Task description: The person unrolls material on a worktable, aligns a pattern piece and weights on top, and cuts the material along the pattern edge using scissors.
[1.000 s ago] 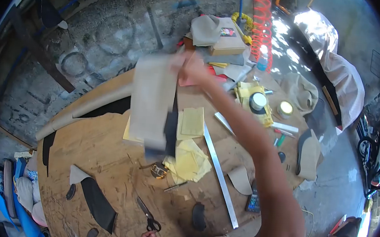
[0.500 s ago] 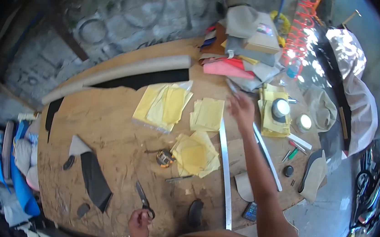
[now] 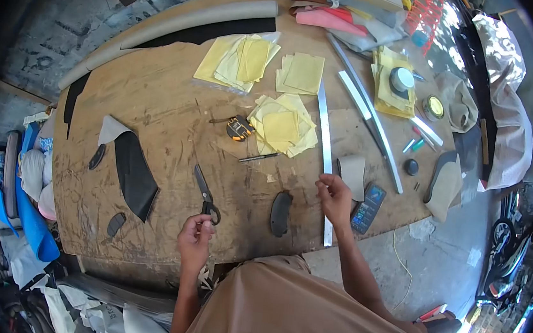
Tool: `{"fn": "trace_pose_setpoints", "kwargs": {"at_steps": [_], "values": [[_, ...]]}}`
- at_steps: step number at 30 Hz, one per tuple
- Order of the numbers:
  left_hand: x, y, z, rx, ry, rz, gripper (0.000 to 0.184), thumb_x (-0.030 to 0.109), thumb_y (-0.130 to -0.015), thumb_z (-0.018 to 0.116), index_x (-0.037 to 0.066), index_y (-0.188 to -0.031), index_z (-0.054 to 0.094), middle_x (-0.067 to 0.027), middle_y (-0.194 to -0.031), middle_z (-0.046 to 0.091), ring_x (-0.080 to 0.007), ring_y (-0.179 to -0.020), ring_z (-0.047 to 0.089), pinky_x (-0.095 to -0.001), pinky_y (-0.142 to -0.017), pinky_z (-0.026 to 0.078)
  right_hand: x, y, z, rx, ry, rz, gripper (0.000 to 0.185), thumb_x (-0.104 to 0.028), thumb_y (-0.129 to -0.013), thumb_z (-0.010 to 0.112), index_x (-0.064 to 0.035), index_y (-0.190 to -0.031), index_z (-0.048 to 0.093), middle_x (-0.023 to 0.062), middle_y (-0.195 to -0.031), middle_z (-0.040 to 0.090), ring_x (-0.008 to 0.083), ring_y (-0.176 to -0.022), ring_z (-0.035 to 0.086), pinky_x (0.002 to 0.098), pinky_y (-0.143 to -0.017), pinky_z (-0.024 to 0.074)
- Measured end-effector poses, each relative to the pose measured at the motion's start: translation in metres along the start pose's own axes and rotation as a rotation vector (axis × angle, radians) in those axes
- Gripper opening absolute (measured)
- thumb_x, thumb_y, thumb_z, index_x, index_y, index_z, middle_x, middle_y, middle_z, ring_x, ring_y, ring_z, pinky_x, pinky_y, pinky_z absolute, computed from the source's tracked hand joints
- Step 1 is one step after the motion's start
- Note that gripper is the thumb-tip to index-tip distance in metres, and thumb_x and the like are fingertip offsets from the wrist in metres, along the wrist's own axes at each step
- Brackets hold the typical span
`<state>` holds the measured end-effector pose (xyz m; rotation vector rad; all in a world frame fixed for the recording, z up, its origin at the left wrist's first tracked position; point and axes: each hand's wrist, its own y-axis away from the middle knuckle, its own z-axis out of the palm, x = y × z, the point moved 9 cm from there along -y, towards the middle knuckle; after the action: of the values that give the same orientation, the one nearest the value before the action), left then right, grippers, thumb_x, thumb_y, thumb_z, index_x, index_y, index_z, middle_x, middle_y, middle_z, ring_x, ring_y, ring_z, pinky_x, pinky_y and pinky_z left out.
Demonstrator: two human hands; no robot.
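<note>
I cannot tell what the tin (image 3: 434,108) holds or whether the curled left hand (image 3: 194,240) near scissors (image 3: 206,196) and curled right hand (image 3: 335,202) pinch anything

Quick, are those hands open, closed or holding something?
Left hand: loosely curled near the scissors; grip unclear.
Right hand: partly curled by the metal strip; grip unclear.

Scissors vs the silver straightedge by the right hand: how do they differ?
Size: the scissors are much shorter than the silver straightedge.
Colour: the scissors look dark; the straightedge is bright and silvery.
Shape: the scissors have looped handles and taper to a tip; the straightedge is one plain, narrow strip.
Shared: both lie on the wooden table.
</note>
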<state>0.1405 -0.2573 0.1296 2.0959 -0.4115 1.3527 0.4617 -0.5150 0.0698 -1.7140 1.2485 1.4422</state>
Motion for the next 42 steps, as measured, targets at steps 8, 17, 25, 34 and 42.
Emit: {"fn": "trace_pose_setpoints", "kwargs": {"at_steps": [8, 17, 25, 34, 42], "values": [[-0.013, 0.017, 0.031, -0.035, 0.031, -0.039, 0.020, 0.014, -0.102, 0.065, 0.002, -0.118, 0.066, -0.0032, -0.092, 0.068, -0.0103, -0.082, 0.065, -0.0256, -0.076, 0.054, -0.006, -0.055, 0.024, 0.091, 0.258, -0.131, 0.021, -0.012, -0.089, 0.070, -0.0006, -0.107, 0.072, 0.0145, -0.088, 0.076, 0.0221, -0.075, 0.073, 0.0347, -0.072, 0.0568], [0.054, -0.088, 0.149, -0.201, -0.434, 0.322, 0.030, 0.013, -0.098, 0.063, -0.001, -0.125, 0.065, -0.0158, -0.124, 0.069, -0.0350, -0.113, 0.067, -0.0417, -0.098, 0.053, -0.012, -0.178, 0.102, 0.141, 0.685, -0.259, 0.076, -0.025, -0.073, 0.087, 0.0070, -0.133, 0.054, 0.0249, -0.117, 0.064, 0.0411, -0.112, 0.060, 0.0466, -0.093, 0.0514], [-0.010, -0.160, 0.177, -0.079, -0.844, 0.512, 0.032, 0.007, -0.088, 0.063, 0.010, -0.120, 0.068, -0.0114, -0.128, 0.060, -0.0328, -0.124, 0.055, -0.0476, -0.105, 0.044, -0.007, -0.177, 0.127, 0.077, 0.759, 0.130, 0.075, -0.023, -0.061, 0.091, 0.0012, -0.124, 0.057, 0.0213, -0.124, 0.059, 0.0397, -0.115, 0.056, 0.0471, -0.093, 0.0494], [-0.028, -0.129, 0.146, -0.007, -0.772, 0.643, 0.029, 0.001, -0.086, 0.060, 0.009, -0.113, 0.064, -0.0148, -0.130, 0.057, -0.0377, -0.126, 0.052, -0.0516, -0.106, 0.041, -0.009, -0.193, 0.123, -0.134, 0.654, 0.054, 0.053, -0.019, -0.058, 0.094, -0.0005, -0.102, 0.070, 0.0232, -0.098, 0.073, 0.0430, -0.091, 0.071, 0.0477, -0.080, 0.0579], [-0.031, -0.132, 0.145, -0.006, -0.779, 0.649, 0.028, 0.005, -0.087, 0.058, 0.008, -0.114, 0.063, -0.0150, -0.133, 0.055, -0.0369, -0.129, 0.050, -0.0527, -0.108, 0.036, -0.040, -0.318, 0.051, 0.004, -0.042, 0.084, 0.070, -0.026, -0.059, 0.098, 0.0086, -0.110, 0.066, 0.0281, -0.101, 0.074, 0.0353, -0.089, 0.075, 0.0422, -0.081, 0.0600]]}}
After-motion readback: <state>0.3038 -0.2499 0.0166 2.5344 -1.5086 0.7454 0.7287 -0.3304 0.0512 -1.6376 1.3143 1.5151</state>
